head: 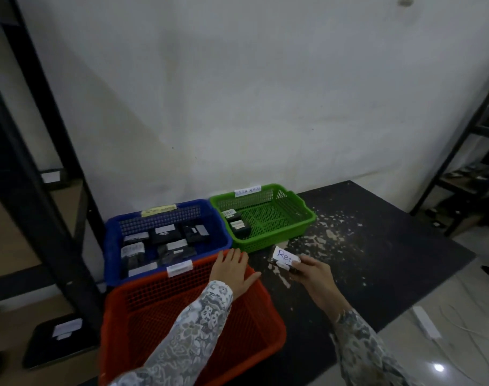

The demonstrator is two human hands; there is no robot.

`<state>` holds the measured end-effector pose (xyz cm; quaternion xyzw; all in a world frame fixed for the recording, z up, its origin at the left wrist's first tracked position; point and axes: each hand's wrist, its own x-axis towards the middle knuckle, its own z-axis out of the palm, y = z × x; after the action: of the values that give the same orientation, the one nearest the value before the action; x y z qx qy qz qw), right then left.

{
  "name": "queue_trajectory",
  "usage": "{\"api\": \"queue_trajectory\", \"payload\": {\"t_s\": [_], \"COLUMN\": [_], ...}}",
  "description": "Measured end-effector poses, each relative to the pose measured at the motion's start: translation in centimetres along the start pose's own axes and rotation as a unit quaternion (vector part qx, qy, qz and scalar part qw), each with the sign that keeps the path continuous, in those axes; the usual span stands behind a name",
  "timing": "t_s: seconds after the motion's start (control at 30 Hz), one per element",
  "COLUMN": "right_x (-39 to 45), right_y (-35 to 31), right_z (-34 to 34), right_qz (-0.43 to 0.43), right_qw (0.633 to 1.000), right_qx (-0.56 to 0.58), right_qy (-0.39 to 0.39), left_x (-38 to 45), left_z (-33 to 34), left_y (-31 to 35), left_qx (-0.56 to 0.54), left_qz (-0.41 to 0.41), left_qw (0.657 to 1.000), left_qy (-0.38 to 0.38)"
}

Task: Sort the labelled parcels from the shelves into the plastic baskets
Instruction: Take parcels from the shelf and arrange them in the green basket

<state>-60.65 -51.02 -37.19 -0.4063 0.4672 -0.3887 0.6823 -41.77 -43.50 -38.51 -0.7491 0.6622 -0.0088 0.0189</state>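
Three plastic baskets stand on a dark mat. The red basket (143,307) is nearest and looks bare inside. Behind it, the blue basket (111,240) holds several black parcels with white labels. The green basket (302,213) at the right holds two black parcels in its left corner. My right hand (314,277) grips a small black parcel (283,259) whose white label reads "Ret", just right of the red basket and in front of the green one. My left hand (232,270) lies flat, fingers apart, on the red basket's far right corner.
A black metal shelf frame (45,207) stands at the left, with a labelled black parcel (62,335) on its low shelf. Another shelf unit (469,162) stands at the right. The dark mat (377,274) has worn, flaked patches. A white power strip (425,321) lies on the tiled floor.
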Motion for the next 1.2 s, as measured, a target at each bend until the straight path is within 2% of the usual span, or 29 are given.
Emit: {"api": "queue_trajectory", "payload": {"t_s": [0.17, 0.3, 0.5, 0.63, 0.73, 0.83, 1.0, 1.13, 1.2], "right_x": [8.1, 14.7, 23.1, 27.0, 29.0, 30.3, 30.9, 30.9, 30.8], "right_y": [-1.7, -2.5, -2.9, -2.2, -0.5, 1.6, 3.3, 3.9, 3.9], "right_z": [0.4, 1.4, 4.0, 5.9, 7.3, 8.2, 9.1, 9.4, 9.5], "right_qz": [0.015, 0.038, 0.049, 0.066, 0.097, 0.099, 0.065, 0.045, 0.033], "right_qw": [0.999, 0.996, 0.967, 0.915, 0.86, 0.829, 0.805, 0.751, 0.737], "right_qx": [-0.015, -0.042, -0.187, -0.295, -0.395, -0.452, -0.515, -0.579, -0.595], "right_qy": [-0.026, -0.065, -0.164, -0.268, -0.306, -0.315, -0.287, -0.315, -0.318], "left_x": [5.8, 9.6, 13.3, 15.6, 16.9, 17.5, 17.5, 17.7, 17.8], "left_z": [1.5, 3.2, 5.4, 6.0, 6.2, 6.3, 6.7, 6.7, 6.7], "left_y": [0.0, -1.0, -1.5, -1.5, -1.7, -1.6, -1.2, -1.2, -1.2], "left_qx": [-0.002, -0.033, -0.133, -0.187, -0.211, -0.21, -0.188, -0.189, -0.19], "left_qz": [-0.051, -0.14, -0.305, -0.384, -0.416, -0.444, -0.456, -0.462, -0.462], "left_qw": [0.999, 0.989, 0.942, 0.903, 0.883, 0.87, 0.869, 0.866, 0.866], "left_qy": [-0.016, -0.028, -0.047, -0.048, -0.049, -0.042, -0.03, -0.027, -0.025]}}
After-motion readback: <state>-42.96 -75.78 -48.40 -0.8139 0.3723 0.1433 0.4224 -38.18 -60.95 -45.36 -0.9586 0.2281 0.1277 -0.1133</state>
